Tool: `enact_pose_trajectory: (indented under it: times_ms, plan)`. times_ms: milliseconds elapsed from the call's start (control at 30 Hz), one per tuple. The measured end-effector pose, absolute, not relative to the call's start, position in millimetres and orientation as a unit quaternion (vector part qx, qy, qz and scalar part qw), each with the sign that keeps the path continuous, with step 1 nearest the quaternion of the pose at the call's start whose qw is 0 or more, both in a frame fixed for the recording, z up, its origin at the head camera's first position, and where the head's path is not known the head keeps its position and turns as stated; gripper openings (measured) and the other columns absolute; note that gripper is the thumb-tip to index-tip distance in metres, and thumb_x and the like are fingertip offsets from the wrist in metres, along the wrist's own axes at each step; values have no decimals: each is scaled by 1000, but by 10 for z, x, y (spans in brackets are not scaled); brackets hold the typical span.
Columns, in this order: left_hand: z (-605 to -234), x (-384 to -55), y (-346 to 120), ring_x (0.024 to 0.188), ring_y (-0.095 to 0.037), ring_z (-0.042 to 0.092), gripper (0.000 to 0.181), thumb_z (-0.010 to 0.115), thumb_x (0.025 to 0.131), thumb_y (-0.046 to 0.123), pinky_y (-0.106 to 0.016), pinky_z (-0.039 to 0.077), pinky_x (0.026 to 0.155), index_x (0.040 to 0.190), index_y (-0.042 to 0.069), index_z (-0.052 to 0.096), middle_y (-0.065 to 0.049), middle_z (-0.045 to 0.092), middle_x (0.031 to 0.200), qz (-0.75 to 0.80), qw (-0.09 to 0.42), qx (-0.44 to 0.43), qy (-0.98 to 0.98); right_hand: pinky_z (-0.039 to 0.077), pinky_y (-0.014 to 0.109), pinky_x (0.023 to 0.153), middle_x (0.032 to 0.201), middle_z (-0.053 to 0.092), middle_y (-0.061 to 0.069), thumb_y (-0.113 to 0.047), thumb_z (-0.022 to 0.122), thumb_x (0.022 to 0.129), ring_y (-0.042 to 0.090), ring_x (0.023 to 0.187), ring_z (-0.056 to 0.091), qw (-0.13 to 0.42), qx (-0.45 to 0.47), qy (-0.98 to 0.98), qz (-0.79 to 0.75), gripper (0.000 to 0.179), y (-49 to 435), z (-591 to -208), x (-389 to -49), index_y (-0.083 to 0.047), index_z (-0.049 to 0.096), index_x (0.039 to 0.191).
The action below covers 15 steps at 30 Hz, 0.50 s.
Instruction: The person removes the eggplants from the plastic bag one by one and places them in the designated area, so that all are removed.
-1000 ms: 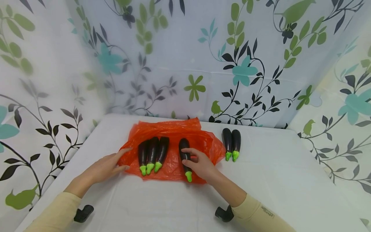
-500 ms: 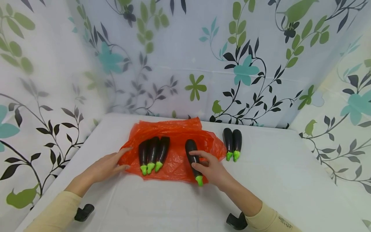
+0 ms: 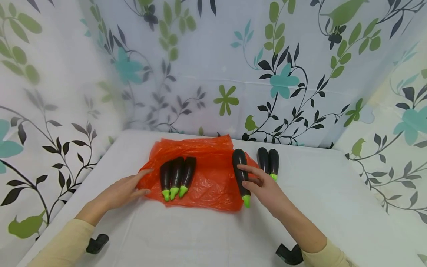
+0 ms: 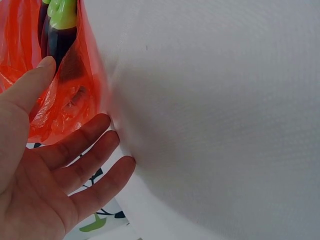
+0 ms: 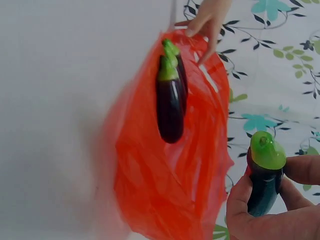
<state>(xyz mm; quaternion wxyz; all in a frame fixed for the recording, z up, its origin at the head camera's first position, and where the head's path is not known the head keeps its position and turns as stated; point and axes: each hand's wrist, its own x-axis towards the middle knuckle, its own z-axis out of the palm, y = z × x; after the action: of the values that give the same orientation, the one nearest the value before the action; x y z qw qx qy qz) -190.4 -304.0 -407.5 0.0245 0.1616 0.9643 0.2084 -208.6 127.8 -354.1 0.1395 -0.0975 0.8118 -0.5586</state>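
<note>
My right hand (image 3: 268,189) pinches a dark toy-like eggplant (image 3: 241,172) with a bright green stem, over the right part of a red plastic bag (image 3: 210,185). The right wrist view shows thumb and fingers round this eggplant (image 5: 265,187), stem toward the camera. Three more eggplants (image 3: 176,176) lie side by side on the bag's left part, stems toward me. At the bag's left edge rests my left hand (image 3: 120,193), fingers loosely extended. The left wrist view has its thumb (image 4: 35,82) over the red plastic.
Two eggplants (image 3: 263,159) lie on the white table (image 3: 317,196) right of the bag, partly behind my right hand. A black wrist device (image 3: 97,244) shows by the left sleeve, another (image 3: 289,254) by the right. Patterned curtains (image 3: 200,66) enclose the back and sides.
My right hand has carried the eggplant rightward across the bag, away from the three others, toward the pair on the table. The left hand has stayed at the bag's left edge.
</note>
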Motion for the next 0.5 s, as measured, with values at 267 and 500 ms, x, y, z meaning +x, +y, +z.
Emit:
enact_pose_trajectory:
  times_ms: [267,500]
  plan:
    - [-4059,-1903,-3030,107,-39,59,65,68,92,35,-58,46,91,144,9,38,-21,60,124,213,32,158,964,43,51,102,152,30,10,-11,56,98,36,135,40,111,-110,811,-564,46,1455,-3512,-2104,-21,51,142]
    - [-4058,-1902,-3026,108,-39,58,66,67,92,36,-59,46,92,145,10,37,-21,59,125,217,44,152,963,46,47,100,152,26,11,-8,53,99,36,132,42,92,-97,804,-579,46,1540,-3560,-2152,-20,50,143]
